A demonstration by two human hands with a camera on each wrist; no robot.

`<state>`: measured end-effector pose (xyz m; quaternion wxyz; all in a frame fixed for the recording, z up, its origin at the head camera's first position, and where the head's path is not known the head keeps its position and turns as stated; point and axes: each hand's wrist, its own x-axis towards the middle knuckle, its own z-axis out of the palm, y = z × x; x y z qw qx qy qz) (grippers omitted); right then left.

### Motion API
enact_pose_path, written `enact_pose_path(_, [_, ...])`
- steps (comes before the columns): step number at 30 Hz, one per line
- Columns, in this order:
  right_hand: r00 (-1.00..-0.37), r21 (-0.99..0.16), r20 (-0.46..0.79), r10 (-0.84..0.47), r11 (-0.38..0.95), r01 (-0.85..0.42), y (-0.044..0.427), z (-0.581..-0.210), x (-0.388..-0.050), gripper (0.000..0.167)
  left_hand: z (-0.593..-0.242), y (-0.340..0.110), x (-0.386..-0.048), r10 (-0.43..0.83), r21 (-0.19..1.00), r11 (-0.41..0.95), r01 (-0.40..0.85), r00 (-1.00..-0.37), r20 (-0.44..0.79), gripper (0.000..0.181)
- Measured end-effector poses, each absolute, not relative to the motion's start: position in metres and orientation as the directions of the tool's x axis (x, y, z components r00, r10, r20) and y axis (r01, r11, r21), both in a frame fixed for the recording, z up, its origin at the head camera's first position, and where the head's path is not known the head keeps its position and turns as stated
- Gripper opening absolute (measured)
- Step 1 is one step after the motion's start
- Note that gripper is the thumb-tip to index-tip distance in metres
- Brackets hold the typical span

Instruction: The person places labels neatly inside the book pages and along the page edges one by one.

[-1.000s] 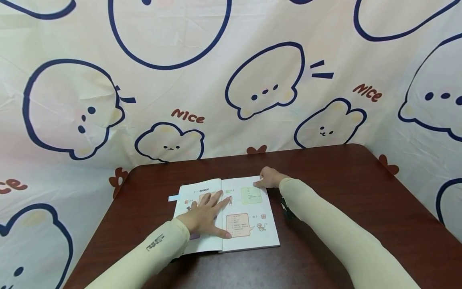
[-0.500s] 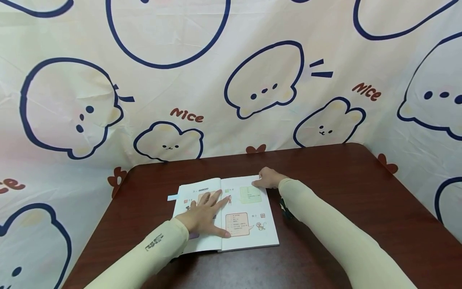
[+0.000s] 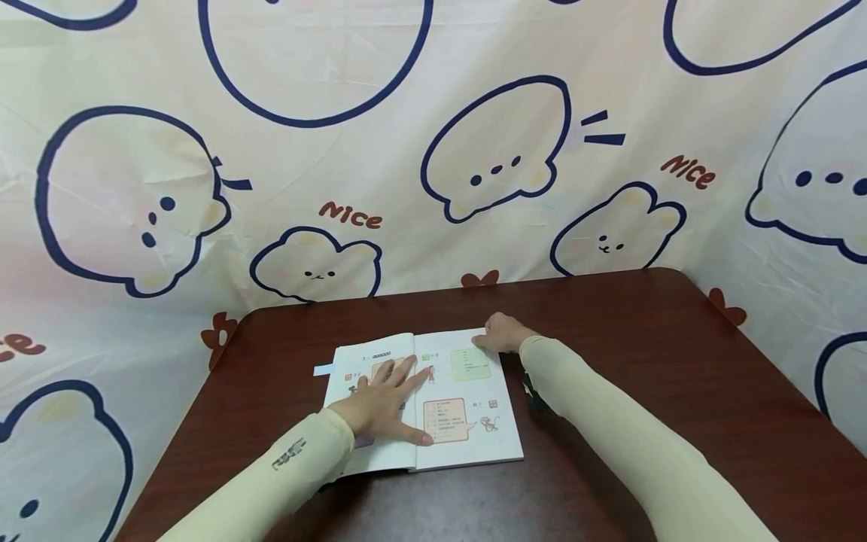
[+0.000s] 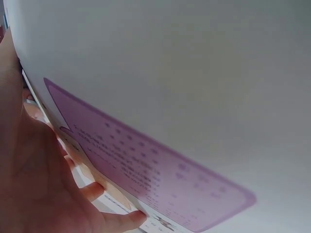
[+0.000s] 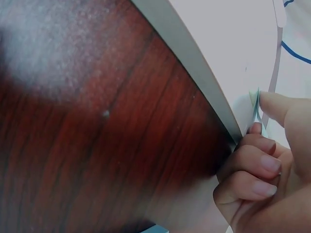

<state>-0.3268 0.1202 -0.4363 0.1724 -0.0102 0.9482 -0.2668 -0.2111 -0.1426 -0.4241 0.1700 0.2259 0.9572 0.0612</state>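
An open book (image 3: 497,436) with printed text boxes and small cartoon drawings lies flat on the dark wooden table. My left hand (image 3: 382,406) rests on it across the middle fold, fingers spread. In the left wrist view, the left page's purple text box (image 4: 146,160) shows beside that palm. At the book's far right corner is my right hand (image 3: 504,333). Its thumb and index finger pinch a page corner (image 5: 256,104), which bends up in the right wrist view. The other fingers curl beside the page block (image 5: 204,80).
A pale blue tab (image 3: 323,369) sticks out from the book's left edge. Brown tabletop (image 3: 609,324) surrounds the book. A cloth backdrop (image 3: 406,165) with cartoon outlines rises behind the table and at both sides.
Both hands and the book stay essentially in place. Only a slight shift of the whole head view shows.
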Motion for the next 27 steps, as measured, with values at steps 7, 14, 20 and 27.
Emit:
enact_pose_path(7, [-0.949, -0.508, -0.303, -0.088, 0.858, 0.083, 0.117, -0.436, -0.325, 0.046, -0.423, -0.142, -0.211, 0.456, 0.187, 0.89, 0.417, -0.84, -0.296, 0.112])
enact_pose_path(14, [-0.935, -0.538, -0.334, -0.118, 0.839, 0.087, 0.122, -0.433, -0.323, 0.036, -0.424, -0.141, -0.211, 0.446, 0.18, 0.894, 0.409, -0.84, -0.308, 0.112])
enact_pose_path(20, [-0.915, -0.507, -0.379, -0.139, 0.858, 0.08, 0.124, -0.424, -0.321, 0.032, -0.425, -0.141, -0.211, 0.442, 0.174, 0.897, 0.407, -0.841, -0.311, 0.112])
enact_pose_path(27, [-0.936, -0.48, -0.346, -0.063, 0.869, 0.119, 0.125, -0.425, -0.323, 0.051, -0.425, -0.141, -0.212, 0.437, 0.175, 0.899, 0.401, -0.845, -0.307, 0.112])
